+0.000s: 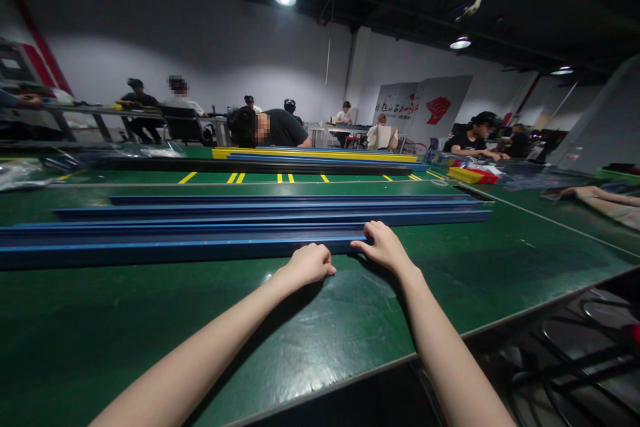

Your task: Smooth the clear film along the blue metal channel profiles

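A long blue channel (190, 248) lies across the green table (310, 340), running out of view to the left. At its right end is my right hand (384, 245), thumb on the near side and fingers over the far side, gripping it. My left hand (314, 263) is curled closed just left of there, against the near edge of the same channel; whatever its fingers hold is hidden. Behind lies another blue channel (280, 211), parallel to the first, with a thinner blue strip (300, 199) beyond it.
Farther back are a black strip (200, 165), yellow profiles (310, 154) and yellow tape marks (237, 178). A person (273, 128) bends over the far side. A yellow tray (464, 175) stands at the right. Dark metal stools (565, 353) are below the table's right edge.
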### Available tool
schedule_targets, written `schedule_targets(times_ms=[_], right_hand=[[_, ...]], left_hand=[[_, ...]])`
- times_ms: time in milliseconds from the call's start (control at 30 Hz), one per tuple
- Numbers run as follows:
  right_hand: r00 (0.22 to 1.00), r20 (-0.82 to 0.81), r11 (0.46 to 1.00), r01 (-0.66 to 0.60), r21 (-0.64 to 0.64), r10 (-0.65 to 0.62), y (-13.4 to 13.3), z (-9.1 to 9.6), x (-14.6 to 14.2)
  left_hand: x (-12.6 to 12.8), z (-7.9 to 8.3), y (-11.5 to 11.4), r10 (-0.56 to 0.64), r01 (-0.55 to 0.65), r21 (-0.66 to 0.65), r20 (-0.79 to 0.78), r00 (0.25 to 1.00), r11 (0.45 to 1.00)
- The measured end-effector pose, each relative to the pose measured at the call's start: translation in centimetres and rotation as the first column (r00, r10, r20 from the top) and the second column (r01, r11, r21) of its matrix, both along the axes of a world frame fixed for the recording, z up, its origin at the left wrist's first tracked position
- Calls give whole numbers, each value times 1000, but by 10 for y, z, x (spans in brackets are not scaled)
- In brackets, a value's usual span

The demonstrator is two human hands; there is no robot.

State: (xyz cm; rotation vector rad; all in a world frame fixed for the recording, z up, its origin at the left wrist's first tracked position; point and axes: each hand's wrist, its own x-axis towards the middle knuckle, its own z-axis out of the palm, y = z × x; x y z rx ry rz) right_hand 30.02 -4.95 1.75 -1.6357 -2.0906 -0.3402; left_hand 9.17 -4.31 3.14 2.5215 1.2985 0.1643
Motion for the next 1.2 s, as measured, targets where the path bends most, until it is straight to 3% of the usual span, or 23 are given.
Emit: schedule_targets(times_ms=[300,567,933,1200], right_hand=[[1000,8,1000,-7,-2,8,-1,2,-1],[1000,3,1000,-10,4,10,-1,1,0],[1000,-8,1000,-9,-2,9,-2,2,-1],[1000,-3,1000,-1,0,1,-2,2,-1]], left_hand=[[2,2,1,4,-4,4,50,999,1000],[-2,6,4,-38,59,-204,105,994,977],[0,7,6,-48,94,-218,208,977,971],[1,6,2,-38,80,-221,185,982,972]])
